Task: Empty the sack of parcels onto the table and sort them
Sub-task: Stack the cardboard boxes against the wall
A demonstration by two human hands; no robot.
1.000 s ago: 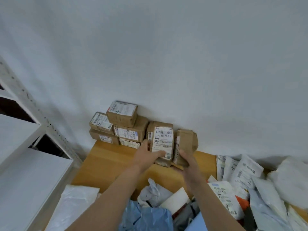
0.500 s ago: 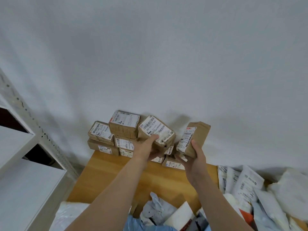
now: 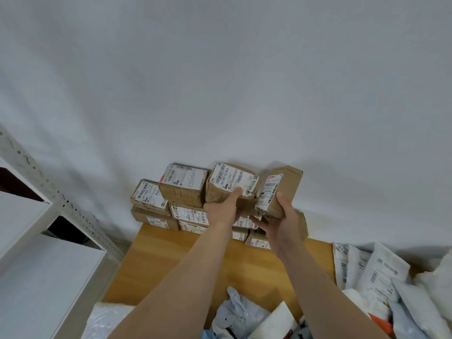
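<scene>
On my feed the white shelf sits far left, then the stacked brown boxes at the table's back edge against the wall. The left hand grips a labelled box from underneath, thumb up on the label, level with the stack's top. Just right of it, the right hand holds a second box tilted on end, thumb on its side. Mailer bags are piled far right.
</scene>
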